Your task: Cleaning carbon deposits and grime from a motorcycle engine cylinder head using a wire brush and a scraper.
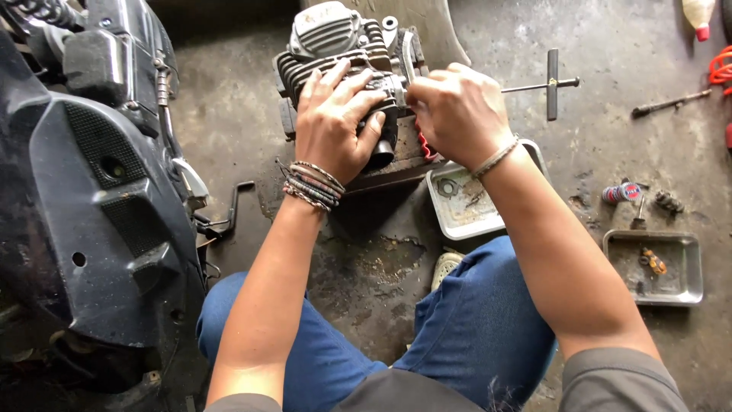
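Grey cast metal, finned and grimy, made up the small engine cylinder block (pixel 343 46) that sat on the stained concrete floor (pixel 229 114), far from the person and near the middle of the scene. Its ribbed head cover pointed away, and a dark round port (pixel 381 152) faced the near side.

The left hand (pixel 332 122) lay flat over the fins, fingers spread wide and pressing on the block, thumb curled beside the port; a stack of thin beaded bracelets (pixel 313 185) ringed that wrist. The right hand (pixel 457 111) was closed narrowly against the block's right side, fingertips pinched on something there that I could not make out. A woven cord bracelet (pixel 496 158) crossed its wrist. Something red (pixel 424 146) showed just below that hand.

Just near of the right hand sat a dirty white rectangular tray (pixel 465 214) with small parts in it. Farther right lay a grey metal tray (pixel 656 267) holding a small orange piece. Beyond the right hand, a black T-handle wrench (pixel 550 84) rested on the floor, with a slim dark rod (pixel 667 104) to its right. A black plastic scooter body panel (pixel 99 214) filled the left side. Blue denim knees (pixel 488 328) showed at the near edge.
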